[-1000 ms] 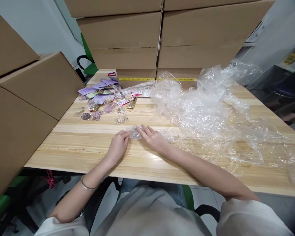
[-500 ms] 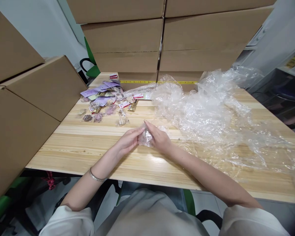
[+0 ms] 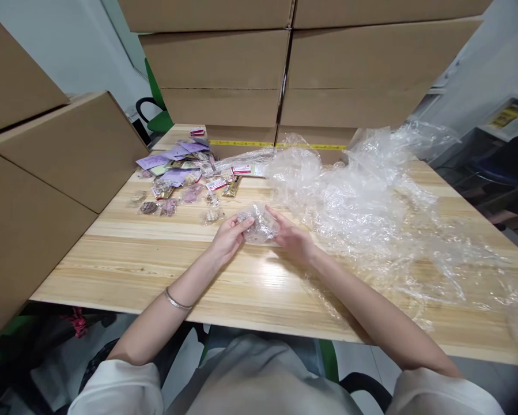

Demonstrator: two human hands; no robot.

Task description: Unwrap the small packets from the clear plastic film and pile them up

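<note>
The biggest hazard is the heap of loose clear plastic film [image 3: 371, 207] spread across the right half of the wooden table [image 3: 155, 271]: the right forearm lies across its near edge, so any sweep of that arm could, I judge, drag film over the work or off the table. Next, the small clear packet [image 3: 259, 226], held just above the table near its middle, is slippery and crinkled; it could slide out of the fingers or vanish against the film just beside it, since both are transparent. Last, the pile of small sachets [image 3: 185, 173] at the far left lies loose and could scatter if brushed.

Counting from large to small: at least seven cardboard boxes [image 3: 219, 57] wall in the table at the back and left, two on the left [image 3: 68, 144] and the rest stacked behind. One table, one heap of film, one yellow tape measure [image 3: 241, 143] along the far edge. Two hands: the left hand [image 3: 227, 236] pinches the packet's left side with its fingertips, the right hand [image 3: 291, 236] grips its right side. One packet is held. The sachets, purple, gold and clear, are too many and too overlapped to count exactly; a dozen or more
</note>
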